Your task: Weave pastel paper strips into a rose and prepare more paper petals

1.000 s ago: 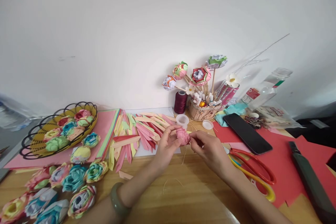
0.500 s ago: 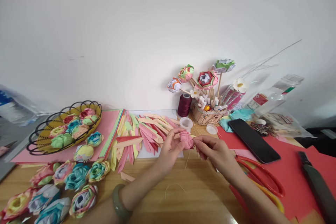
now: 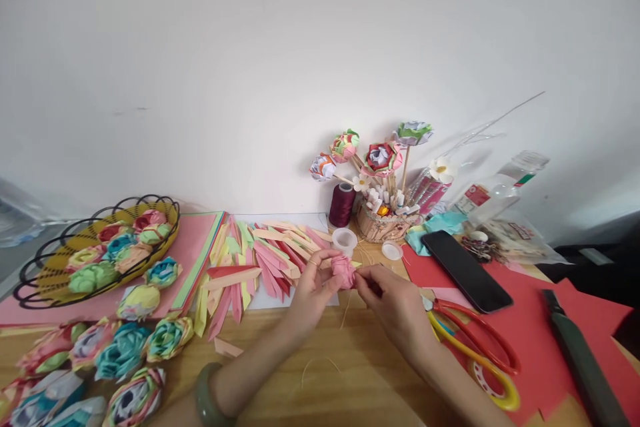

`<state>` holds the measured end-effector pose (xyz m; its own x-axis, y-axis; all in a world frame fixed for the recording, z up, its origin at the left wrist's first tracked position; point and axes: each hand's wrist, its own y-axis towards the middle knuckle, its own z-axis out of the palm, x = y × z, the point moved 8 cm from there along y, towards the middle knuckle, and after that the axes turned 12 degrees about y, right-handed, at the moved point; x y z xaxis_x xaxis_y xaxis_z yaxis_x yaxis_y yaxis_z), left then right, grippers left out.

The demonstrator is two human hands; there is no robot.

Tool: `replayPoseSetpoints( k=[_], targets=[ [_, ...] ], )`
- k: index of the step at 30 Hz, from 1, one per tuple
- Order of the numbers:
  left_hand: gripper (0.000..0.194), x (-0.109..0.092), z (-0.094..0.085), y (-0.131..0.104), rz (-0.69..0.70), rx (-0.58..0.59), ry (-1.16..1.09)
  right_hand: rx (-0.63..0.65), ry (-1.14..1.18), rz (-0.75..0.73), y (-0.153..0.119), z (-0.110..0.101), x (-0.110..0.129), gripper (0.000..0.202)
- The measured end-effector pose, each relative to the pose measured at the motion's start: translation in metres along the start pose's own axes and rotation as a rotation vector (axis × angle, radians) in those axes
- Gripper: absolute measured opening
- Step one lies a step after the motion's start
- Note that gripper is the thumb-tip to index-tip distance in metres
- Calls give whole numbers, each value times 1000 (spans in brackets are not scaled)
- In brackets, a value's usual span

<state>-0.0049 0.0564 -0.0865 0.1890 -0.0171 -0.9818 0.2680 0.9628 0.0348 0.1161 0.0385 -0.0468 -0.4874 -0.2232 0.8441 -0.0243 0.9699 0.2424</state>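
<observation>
A wooden tabletop [image 3: 305,407] spreads out in front of me. To my left, a yellow basket [image 3: 53,280] edged with black loops holds a cluster of paper flowers [image 3: 93,277] in red, blue, green, pink and peach. Close to the wall, a brown pot [image 3: 383,228] carries flowers on sticks [image 3: 383,157] and small white pieces [image 3: 379,199]. My left hand [image 3: 314,290] holds a pink paper flower [image 3: 343,269], and my right hand [image 3: 393,297] is pinched narrow at its right edge; I cannot tell what exactly those fingertips grip. A small plastic cup [image 3: 345,238] stands just behind, its contents unclear. The flower, raised between my hands, is rounded and compact, with crumpled, overlapping petals.
</observation>
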Motion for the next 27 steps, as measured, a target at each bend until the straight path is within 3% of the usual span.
replayPoseSetpoints(
  k=[8, 14, 27],
  targets=[
    [31, 1, -2, 0, 17, 0, 46, 205, 260, 215, 4, 5, -7, 26],
    [32, 2, -2, 0, 18, 7, 65, 245, 436, 361, 4, 8, -17, 24],
    [37, 1, -2, -1, 6, 29, 56, 381, 568, 421, -2, 15, -19, 33]
  ],
)
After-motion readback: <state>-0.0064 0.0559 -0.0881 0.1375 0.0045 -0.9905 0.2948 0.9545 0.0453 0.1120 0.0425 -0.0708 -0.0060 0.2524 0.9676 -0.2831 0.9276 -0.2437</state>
